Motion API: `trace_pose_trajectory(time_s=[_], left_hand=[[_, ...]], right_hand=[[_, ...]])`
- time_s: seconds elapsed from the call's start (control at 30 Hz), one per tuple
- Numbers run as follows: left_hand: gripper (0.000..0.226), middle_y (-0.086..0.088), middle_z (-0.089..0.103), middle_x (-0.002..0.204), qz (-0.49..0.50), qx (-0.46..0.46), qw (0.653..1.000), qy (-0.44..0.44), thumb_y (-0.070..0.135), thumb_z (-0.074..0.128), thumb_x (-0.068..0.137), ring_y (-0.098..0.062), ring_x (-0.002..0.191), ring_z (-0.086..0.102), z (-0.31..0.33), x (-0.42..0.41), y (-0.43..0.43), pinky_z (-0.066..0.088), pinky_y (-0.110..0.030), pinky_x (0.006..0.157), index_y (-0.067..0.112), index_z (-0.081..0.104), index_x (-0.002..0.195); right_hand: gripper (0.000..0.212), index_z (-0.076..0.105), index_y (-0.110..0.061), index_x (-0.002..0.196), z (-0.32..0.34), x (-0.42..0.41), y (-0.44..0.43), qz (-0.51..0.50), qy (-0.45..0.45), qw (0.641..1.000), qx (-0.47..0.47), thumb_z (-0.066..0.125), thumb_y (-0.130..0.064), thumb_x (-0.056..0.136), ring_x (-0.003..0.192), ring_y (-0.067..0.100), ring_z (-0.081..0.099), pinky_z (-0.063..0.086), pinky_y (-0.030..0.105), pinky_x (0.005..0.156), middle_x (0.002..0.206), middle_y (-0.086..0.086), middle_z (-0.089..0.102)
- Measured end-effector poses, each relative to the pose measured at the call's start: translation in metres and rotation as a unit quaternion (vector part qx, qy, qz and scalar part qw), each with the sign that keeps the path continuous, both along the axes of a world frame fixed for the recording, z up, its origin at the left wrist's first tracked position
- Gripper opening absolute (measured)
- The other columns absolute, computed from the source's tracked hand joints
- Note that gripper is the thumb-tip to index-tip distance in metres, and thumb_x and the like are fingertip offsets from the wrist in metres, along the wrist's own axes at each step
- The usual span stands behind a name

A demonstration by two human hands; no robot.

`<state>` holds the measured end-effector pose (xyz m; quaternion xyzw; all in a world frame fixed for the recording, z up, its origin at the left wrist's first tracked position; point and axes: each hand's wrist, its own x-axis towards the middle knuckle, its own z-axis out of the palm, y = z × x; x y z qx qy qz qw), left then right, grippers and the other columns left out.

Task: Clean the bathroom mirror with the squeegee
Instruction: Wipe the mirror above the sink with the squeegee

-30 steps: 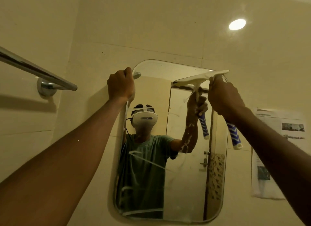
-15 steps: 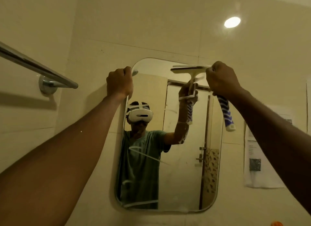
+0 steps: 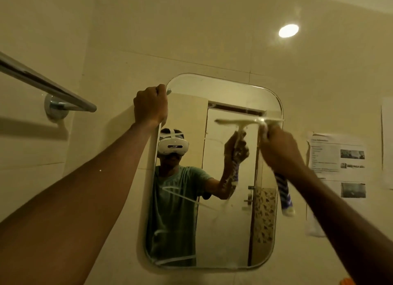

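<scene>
A rounded rectangular mirror (image 3: 225, 238) hangs on the tiled wall, with thin soapy streaks across its lower half. My left hand (image 3: 151, 105) grips the mirror's upper left corner. My right hand (image 3: 280, 151) is closed around a squeegee (image 3: 240, 121). Its pale blade lies level against the glass in the upper right part of the mirror. The blue and white striped handle end (image 3: 286, 196) sticks out below my wrist. The mirror reflects a person in a green shirt with a white headset.
A chrome towel bar (image 3: 49, 88) juts out of the left wall at hand height. Printed paper sheets (image 3: 338, 163) are stuck to the wall right of the mirror. A round ceiling light (image 3: 288, 30) glows above.
My right hand has drawn the squeegee blade downward from the mirror's top edge, about a quarter of the way down the glass. My left hand stays on the corner.
</scene>
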<state>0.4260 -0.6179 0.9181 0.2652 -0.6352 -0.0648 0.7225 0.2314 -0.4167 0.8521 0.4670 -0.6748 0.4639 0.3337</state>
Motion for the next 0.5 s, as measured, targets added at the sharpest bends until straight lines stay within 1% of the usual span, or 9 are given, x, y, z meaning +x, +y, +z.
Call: trace_pose_trajectory(time_s=[0.07, 0.13, 0.17, 0.2, 0.27, 0.37, 0.4, 0.43, 0.5], left_hand=[[0.047, -0.016, 0.058, 0.075, -0.005, 0.000, 1.000, 0.005, 0.021, 0.031, 0.100, -0.024, 0.071, 0.046, -0.001, 0.001, -0.001, 0.028, -0.030, 0.068, -0.004, 0.064, 0.079], [0.044, -0.012, 0.053, 0.072, -0.007, -0.002, 1.000, -0.005, 0.020, 0.031, 0.100, -0.026, 0.071, 0.046, 0.000, 0.000, -0.003, 0.027, -0.031, 0.067, -0.003, 0.061, 0.075], [0.043, -0.012, 0.052, 0.072, -0.005, -0.004, 1.000, -0.008, 0.019, 0.031, 0.099, -0.026, 0.071, 0.045, 0.000, 0.000, -0.004, 0.026, -0.031, 0.067, -0.002, 0.059, 0.074], [0.042, -0.011, 0.051, 0.071, -0.002, -0.007, 1.000, -0.006, 0.019, 0.031, 0.099, -0.026, 0.071, 0.044, 0.000, 0.000, -0.005, 0.026, -0.031, 0.067, 0.000, 0.057, 0.072], [0.042, -0.011, 0.051, 0.071, -0.001, -0.011, 1.000, 0.005, 0.019, 0.031, 0.100, -0.025, 0.070, 0.044, -0.001, -0.002, -0.008, 0.026, -0.030, 0.066, 0.003, 0.056, 0.071], [0.044, -0.010, 0.052, 0.074, 0.000, -0.012, 1.000, 0.008, 0.021, 0.030, 0.101, -0.022, 0.070, 0.045, -0.002, -0.005, -0.007, 0.027, -0.029, 0.066, 0.001, 0.060, 0.076], [0.045, -0.010, 0.052, 0.075, 0.002, -0.011, 1.000, 0.003, 0.021, 0.030, 0.101, -0.021, 0.070, 0.045, -0.002, -0.004, -0.007, 0.026, -0.028, 0.066, -0.001, 0.061, 0.079], [0.046, -0.011, 0.053, 0.076, 0.003, -0.009, 1.000, -0.002, 0.021, 0.029, 0.101, -0.021, 0.071, 0.044, -0.002, -0.004, -0.006, 0.026, -0.028, 0.066, -0.003, 0.062, 0.081], [0.047, -0.017, 0.059, 0.079, -0.002, -0.010, 1.000, -0.005, 0.021, 0.029, 0.101, -0.022, 0.071, 0.045, -0.001, -0.002, -0.006, 0.026, -0.029, 0.067, -0.006, 0.064, 0.083]], right_hand=[[0.035, 0.056, -0.010, 0.113, 0.038, -0.007, -0.001, 0.002, 0.012, 0.999, -0.052, 0.032, -0.035, 0.103, 0.058, 0.017, 0.056, 0.055, 0.038, 0.057, 0.074, 0.004, 0.059], [0.040, 0.054, -0.010, 0.119, 0.067, -0.013, 0.000, -0.005, 0.014, 0.998, -0.069, 0.031, -0.038, 0.103, 0.066, 0.024, 0.060, 0.057, 0.044, 0.066, 0.082, 0.006, 0.061], [0.042, 0.052, -0.009, 0.120, 0.074, -0.016, -0.003, -0.015, 0.013, 0.998, -0.062, 0.030, -0.040, 0.103, 0.070, 0.026, 0.061, 0.057, 0.045, 0.067, 0.087, 0.010, 0.062], [0.042, 0.050, -0.009, 0.120, 0.075, -0.017, -0.005, -0.024, 0.010, 0.998, -0.053, 0.028, -0.040, 0.103, 0.072, 0.027, 0.061, 0.056, 0.044, 0.066, 0.090, 0.011, 0.063], [0.037, 0.049, -0.009, 0.115, 0.061, -0.016, -0.010, -0.029, -0.003, 0.999, -0.042, 0.028, -0.038, 0.103, 0.067, 0.022, 0.061, 0.054, 0.038, 0.057, 0.087, 0.011, 0.063], [0.027, 0.048, -0.011, 0.106, 0.007, -0.011, -0.010, -0.024, -0.056, 0.998, -0.018, 0.031, -0.032, 0.104, 0.051, 0.007, 0.052, 0.039, 0.017, 0.041, 0.072, 0.001, 0.057], [0.025, 0.049, -0.011, 0.103, -0.012, -0.008, -0.007, -0.013, -0.077, 0.997, -0.004, 0.033, -0.030, 0.104, 0.049, 0.005, 0.050, 0.036, 0.015, 0.040, 0.070, -0.001, 0.055], [0.025, 0.049, -0.011, 0.101, -0.027, -0.004, -0.002, -0.006, -0.089, 0.996, 0.009, 0.033, -0.030, 0.103, 0.049, 0.005, 0.050, 0.036, 0.016, 0.041, 0.069, -0.001, 0.055], [0.028, 0.052, -0.013, 0.097, -0.032, 0.000, 0.006, -0.009, -0.078, 0.997, 0.024, 0.032, -0.031, 0.104, 0.051, 0.010, 0.052, 0.044, 0.026, 0.045, 0.069, 0.002, 0.056]])
